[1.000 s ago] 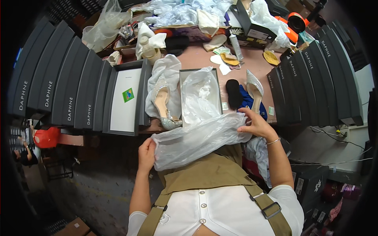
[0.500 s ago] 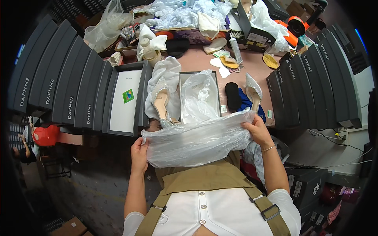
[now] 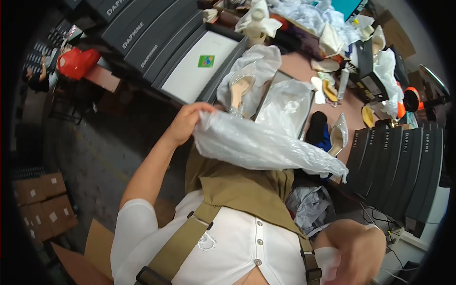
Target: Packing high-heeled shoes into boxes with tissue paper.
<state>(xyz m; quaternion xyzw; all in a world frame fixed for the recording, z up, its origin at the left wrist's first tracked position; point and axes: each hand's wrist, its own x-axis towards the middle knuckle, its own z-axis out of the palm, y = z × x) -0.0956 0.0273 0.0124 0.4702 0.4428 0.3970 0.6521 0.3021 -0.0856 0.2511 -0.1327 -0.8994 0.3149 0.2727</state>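
My left hand (image 3: 185, 122) pinches one corner of a thin white wrapping sheet (image 3: 256, 145). The sheet stretches slantwise across my front, and its far end hangs loose to the right. My right hand (image 3: 360, 254), smeared by motion, is off the sheet, close to my right shoulder; its fingers cannot be made out. Behind the sheet stands an open shoebox (image 3: 300, 121) lined with crumpled white wrapping (image 3: 282, 102). A glittery silver pointed shoe (image 3: 243, 84) lies left of the box on white wrapping. Its mate (image 3: 338, 135) rests at the right beside a black pad (image 3: 316, 127) and blue cloth.
Dark shoeboxes (image 3: 156, 42) stand in a row at the left, one open box with a white panel (image 3: 199, 64) among them. More dark boxes (image 3: 396, 161) line the right. Bottles, a glue tube (image 3: 343, 83) and heaped wrapping (image 3: 316, 16) crowd the back. Cartons (image 3: 45, 204) sit on the floor.
My right hand has let go of the sheet and swung back toward my shoulder. The left hand has risen with its corner. The whole view has turned, tilting the table.
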